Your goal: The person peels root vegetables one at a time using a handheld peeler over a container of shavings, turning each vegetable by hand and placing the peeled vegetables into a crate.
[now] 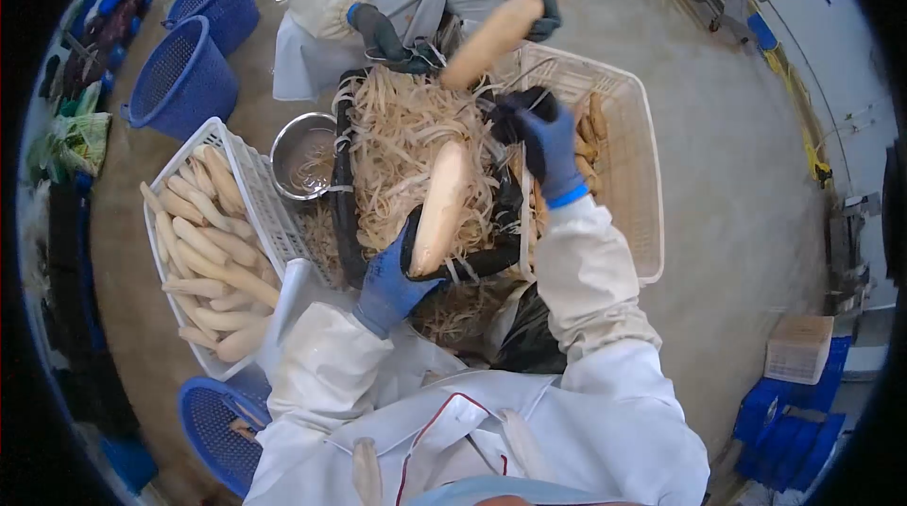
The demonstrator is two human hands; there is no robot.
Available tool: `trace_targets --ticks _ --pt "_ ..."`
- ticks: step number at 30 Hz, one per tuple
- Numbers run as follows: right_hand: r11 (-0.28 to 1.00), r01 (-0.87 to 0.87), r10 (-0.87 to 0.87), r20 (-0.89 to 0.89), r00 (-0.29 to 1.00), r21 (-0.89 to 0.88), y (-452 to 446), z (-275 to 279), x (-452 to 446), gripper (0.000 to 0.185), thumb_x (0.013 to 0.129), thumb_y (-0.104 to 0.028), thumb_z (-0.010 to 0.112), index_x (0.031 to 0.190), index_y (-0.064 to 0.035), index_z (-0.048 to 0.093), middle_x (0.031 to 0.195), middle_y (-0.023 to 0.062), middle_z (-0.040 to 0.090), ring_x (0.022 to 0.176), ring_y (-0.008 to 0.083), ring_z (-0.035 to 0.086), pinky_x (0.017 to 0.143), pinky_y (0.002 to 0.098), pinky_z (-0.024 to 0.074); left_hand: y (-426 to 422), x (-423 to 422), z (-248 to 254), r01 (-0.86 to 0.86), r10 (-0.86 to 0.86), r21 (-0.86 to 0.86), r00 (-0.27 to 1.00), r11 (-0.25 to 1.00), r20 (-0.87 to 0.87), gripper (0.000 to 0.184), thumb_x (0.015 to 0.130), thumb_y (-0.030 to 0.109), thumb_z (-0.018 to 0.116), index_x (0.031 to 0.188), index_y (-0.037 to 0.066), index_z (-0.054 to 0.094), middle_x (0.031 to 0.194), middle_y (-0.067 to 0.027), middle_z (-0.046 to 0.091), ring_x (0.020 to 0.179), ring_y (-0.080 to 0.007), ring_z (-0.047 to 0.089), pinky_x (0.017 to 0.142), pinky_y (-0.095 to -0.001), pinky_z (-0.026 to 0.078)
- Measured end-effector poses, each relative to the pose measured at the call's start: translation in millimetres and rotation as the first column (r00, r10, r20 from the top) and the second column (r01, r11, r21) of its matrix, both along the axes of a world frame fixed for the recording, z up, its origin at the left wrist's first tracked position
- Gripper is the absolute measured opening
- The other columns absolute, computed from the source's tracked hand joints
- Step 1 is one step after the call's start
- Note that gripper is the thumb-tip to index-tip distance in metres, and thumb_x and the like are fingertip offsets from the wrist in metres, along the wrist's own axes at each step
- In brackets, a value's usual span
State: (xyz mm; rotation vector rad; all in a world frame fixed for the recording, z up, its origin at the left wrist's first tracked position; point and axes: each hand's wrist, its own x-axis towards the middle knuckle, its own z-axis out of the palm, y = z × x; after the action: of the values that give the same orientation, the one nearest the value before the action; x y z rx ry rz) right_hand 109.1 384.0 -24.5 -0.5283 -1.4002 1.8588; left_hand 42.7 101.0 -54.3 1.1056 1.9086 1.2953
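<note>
Above black-rimmed container (346, 189) heaped with pale peelings (383, 119): peeled root (442, 204), tilted, upper end away from wearer. Left hand (389, 281), blue-gloved: wrapped around lower end of peeled root. Right hand (553, 145), gloved: raised at container's right side, near right crate (650, 199); fingers curled, grip contents cannot be told. Opposite: co-worker's dark-gloved hand (541, 13) holding second root (496, 41) at upper end. Left of container: metal bowl (281, 154), then left crate (267, 199) filled with pale roots (222, 251).
</note>
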Motion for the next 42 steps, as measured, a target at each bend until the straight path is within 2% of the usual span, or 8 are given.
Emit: trace_targets --ticks 18,24,26,28,30,32,38,42 --pt "0.962 0.233 -0.258 0.187 0.948 0.145 27.0 -3.3 5.5 0.015 0.08 -0.001 0.068 0.093 0.0033 0.064 0.083 0.01 0.068 0.064 0.0139 0.063 0.06 0.0265 0.0519 -4.2 1.9 4.2 -0.033 -0.039 -0.222 0.949 0.974 -0.312 0.096 0.07 0.024 0.08 0.147 0.005 0.027 0.122 -0.024 0.057 0.109 -0.0383 0.058 0.088 -0.0417 0.049" --pt "0.852 -0.506 0.453 0.291 0.843 0.139 -83.3 6.8 7.9 0.026 0.074 -0.009 0.076 0.095 -0.0005 0.063 0.084 0.0058 0.067 0.08 0.0106 0.061 0.076 0.0282 0.0507 -4.4 -15.5 -26.5 0.033 -0.02 -0.031 0.937 0.999 0.348 0.086 0.069 0.012 0.082 0.142 0.001 0.037 0.117 -0.0132 0.062 0.103 -0.0208 0.061 0.092 -0.0339 0.047" --pt "0.807 -0.406 0.222 0.417 0.881 0.428 -71.4 -12.0 -0.1 0.021 0.077 -0.001 0.072 0.096 0.0029 0.064 0.086 0.0078 0.068 0.074 0.0141 0.064 0.069 0.0275 0.0531 -7.6 -15.6 -19.5 0.017 -0.011 -0.006 0.852 1.0 0.523 0.081 0.07 0.009 0.081 0.14 0.001 0.041 0.117 -0.0079 0.061 0.103 -0.0143 0.057 0.094 -0.0317 0.046" --pt "0.986 -0.164 0.15 0.273 0.95 0.031 -27.0 -17.2 -7.3 0.02 0.077 -0.002 0.072 0.095 0.0028 0.065 0.083 0.0071 0.068 0.069 0.0141 0.064 0.065 0.0268 0.0528 -8.6 -10.3 1.4 -0.012 0.04 -0.048 0.77 0.999 0.636 0.082 0.069 0.007 0.081 0.14 0.001 0.041 0.117 -0.0079 0.061 0.103 -0.0135 0.057 0.095 -0.0311 0.046" --pt "0.812 0.262 -0.437 0.247 0.865 0.521 30.7 -42.2 -11.2 0.016 0.079 -0.004 0.072 0.092 0.0025 0.066 0.08 0.0071 0.067 0.066 0.0144 0.064 0.062 0.0276 0.0529 -5.8 -0.4 8.5 -0.041 0.0 0.083 0.897 0.996 0.443 0.073 0.069 0.004 0.079 0.134 0.0 0.046 0.11 -0.007 0.063 0.096 -0.0135 0.058 0.089 -0.0311 0.048" --pt "0.95 0.301 -0.307 0.066 0.95 0.085 37.7 -25.0 -2.7 0.013 0.081 -0.006 0.072 0.09 0.002 0.066 0.078 0.0078 0.068 0.062 0.0141 0.063 0.059 0.0276 0.0523 -6.5 -2.9 11.3 -0.031 -0.012 0.09 0.897 0.995 0.441 0.073 0.069 0.003 0.079 0.134 0.0 0.046 0.111 -0.0071 0.062 0.096 -0.0131 0.058 0.088 -0.0308 0.048" --pt "0.81 -0.514 0.349 0.471 0.81 0.283 -82.6 -2.0 -9.1 0.031 0.076 -0.015 0.078 0.099 0.0012 0.063 0.088 0.0068 0.069 0.082 0.0122 0.062 0.079 0.0296 0.0504 -4.9 -14.9 -13.7 0.083 -0.05 -0.058 0.898 0.995 0.436 0.081 0.069 0.007 0.081 0.139 0.0 0.041 0.124 -0.0096 0.059 0.109 -0.0147 0.055 0.097 -0.0313 0.043" --pt "0.994 0.039 -0.054 0.146 0.988 0.104 -20.2 -11.8 -20.5 0.019 0.08 -0.008 0.072 0.094 0.0022 0.064 0.081 0.009 0.068 0.064 0.014 0.063 0.057 0.0263 0.052 -6.9 -8.6 -11.8 0.031 -0.038 0.024 0.915 0.999 0.401 0.081 0.069 0.008 0.081 0.139 -0.001 0.041 0.124 -0.0105 0.059 0.11 -0.0158 0.055 0.097 -0.0314 0.043"
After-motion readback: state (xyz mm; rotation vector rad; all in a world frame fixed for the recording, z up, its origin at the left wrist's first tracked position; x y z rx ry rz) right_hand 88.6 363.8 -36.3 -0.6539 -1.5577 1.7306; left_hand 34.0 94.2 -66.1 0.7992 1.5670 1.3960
